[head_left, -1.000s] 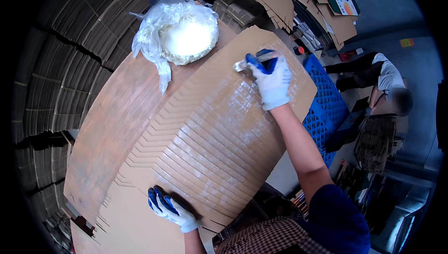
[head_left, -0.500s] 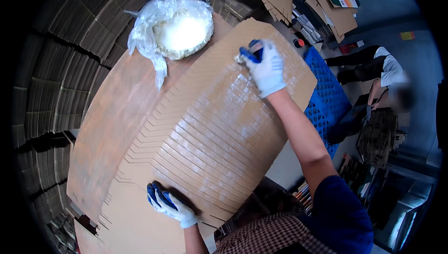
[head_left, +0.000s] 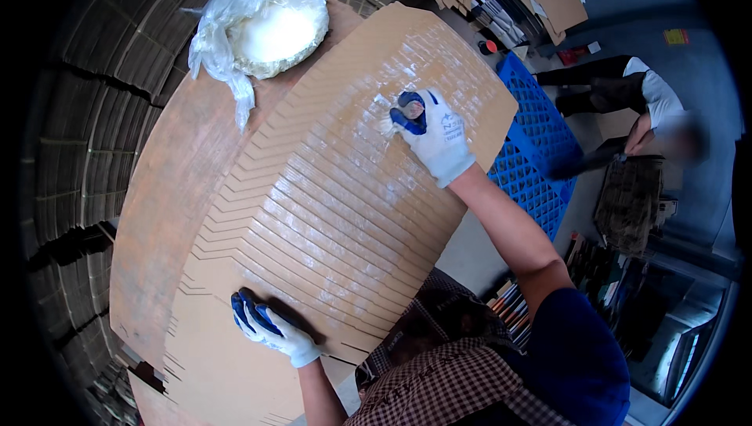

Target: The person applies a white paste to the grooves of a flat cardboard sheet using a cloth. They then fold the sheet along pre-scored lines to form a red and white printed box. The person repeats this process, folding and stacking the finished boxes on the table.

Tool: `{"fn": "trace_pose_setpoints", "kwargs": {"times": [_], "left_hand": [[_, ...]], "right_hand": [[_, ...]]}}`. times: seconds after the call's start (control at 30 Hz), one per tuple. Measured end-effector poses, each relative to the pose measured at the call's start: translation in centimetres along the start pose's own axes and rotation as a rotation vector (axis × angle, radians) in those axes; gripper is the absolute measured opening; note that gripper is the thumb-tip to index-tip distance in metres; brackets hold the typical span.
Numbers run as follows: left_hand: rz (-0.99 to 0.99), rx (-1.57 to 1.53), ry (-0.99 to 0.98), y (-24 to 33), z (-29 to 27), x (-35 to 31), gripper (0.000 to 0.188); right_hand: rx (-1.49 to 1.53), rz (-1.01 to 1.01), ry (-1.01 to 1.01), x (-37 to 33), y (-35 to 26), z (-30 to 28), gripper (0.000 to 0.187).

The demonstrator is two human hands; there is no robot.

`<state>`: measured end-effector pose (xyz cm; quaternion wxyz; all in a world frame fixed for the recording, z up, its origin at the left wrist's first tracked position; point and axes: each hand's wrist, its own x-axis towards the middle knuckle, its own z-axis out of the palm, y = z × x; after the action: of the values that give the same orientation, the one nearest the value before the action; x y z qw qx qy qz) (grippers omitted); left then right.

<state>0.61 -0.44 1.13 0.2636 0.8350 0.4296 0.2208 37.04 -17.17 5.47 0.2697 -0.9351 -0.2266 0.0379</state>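
Observation:
A fanned stack of brown cardboard sheets (head_left: 313, 152) lies in front of me, its overlapping edges stepped like stairs. White, wet-looking paste is smeared over the strips. My right hand (head_left: 440, 135), in a white glove with blue-coated fingers, is closed around a small brush (head_left: 387, 124). The brush's pale bristles touch the far half of the stack; the fingers hide most of its handle. My left hand (head_left: 274, 333), gloved alike, rests with fingers stretched out on the stack's near left part. Beyond the stack's far left edge sits a plastic-lined basin (head_left: 317, 33) of white paste.
Under the cardboard is a brown wooden tabletop (head_left: 160, 222). Tall bundled cardboard stacks (head_left: 86, 136) line the left side. A blue plastic pallet (head_left: 529, 183) lies right of the table. Farther right, another person (head_left: 658, 97) bends over a dark bundle (head_left: 630, 207). More cut cardboard (head_left: 560, 11) lies behind.
My right hand has come nearer with the brush, leaving fresh white streaks on the far end of the cardboard. My left hand stays on the stack. The whole view has shifted slightly.

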Motion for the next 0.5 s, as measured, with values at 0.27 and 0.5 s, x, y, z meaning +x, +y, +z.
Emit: {"fn": "trace_pose_setpoints", "kwargs": {"times": [0.27,0.5], "left_hand": [[-0.033,-0.008,0.007,0.3,0.4,0.1,0.042],[-0.035,0.011,0.033,-0.2,0.4,-0.2,0.042]], "right_hand": [[-0.238,-0.712,-0.218,-7.9,0.3,0.5,0.045],[-0.224,-0.393,-0.042,-2.0,1.5,0.3,0.04]]}}
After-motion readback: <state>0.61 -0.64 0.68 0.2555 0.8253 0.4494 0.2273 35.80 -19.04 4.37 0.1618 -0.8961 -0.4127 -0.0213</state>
